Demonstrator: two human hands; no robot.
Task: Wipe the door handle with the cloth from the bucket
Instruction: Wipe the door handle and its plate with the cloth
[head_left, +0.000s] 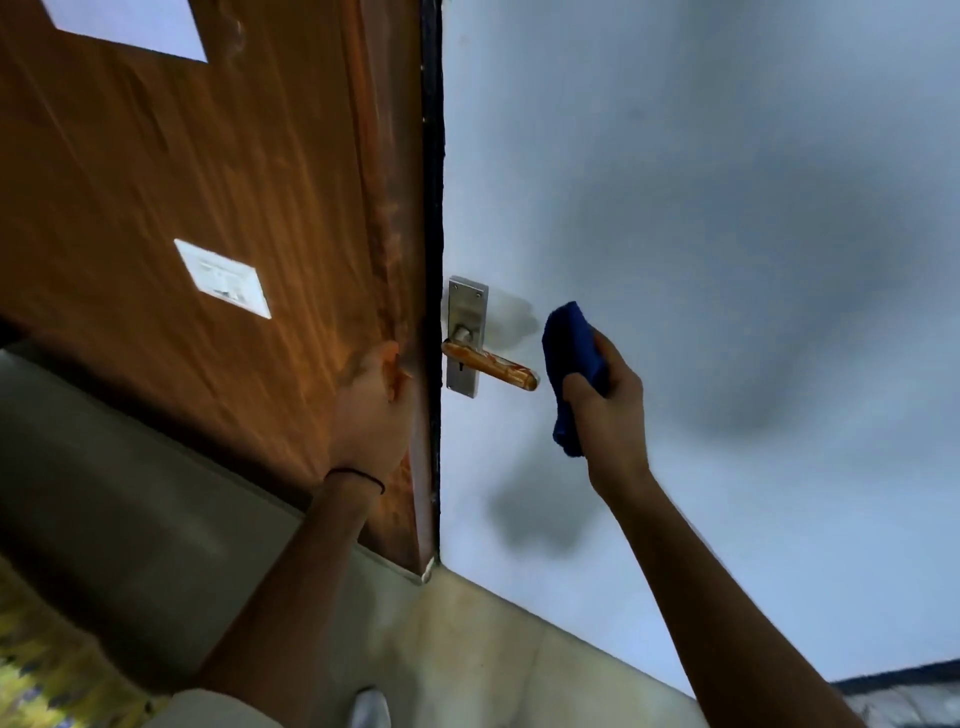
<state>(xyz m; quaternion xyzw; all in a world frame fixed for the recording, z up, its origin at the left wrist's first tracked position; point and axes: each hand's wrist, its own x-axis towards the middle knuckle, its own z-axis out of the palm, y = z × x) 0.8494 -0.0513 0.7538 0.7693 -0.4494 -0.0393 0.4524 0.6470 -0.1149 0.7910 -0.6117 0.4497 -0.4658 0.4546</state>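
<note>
A door handle (498, 365) with an orange-brown lever juts from a silver backplate (466, 312) on the pale blue door face (675, 208). My right hand (608, 410) is shut on a folded dark blue cloth (571, 353), held just right of the lever's tip and apart from it. My left hand (371, 410) rests flat against the wooden door edge (400, 291), left of the handle, with a black band around its wrist. No bucket is in view.
The brown wooden panel (182, 182) on the left carries a white label (223, 278) and a pale window at the top. Grey floor (130, 509) and beige tiles (493, 649) lie below. A shoe tip (370, 707) shows at the bottom edge.
</note>
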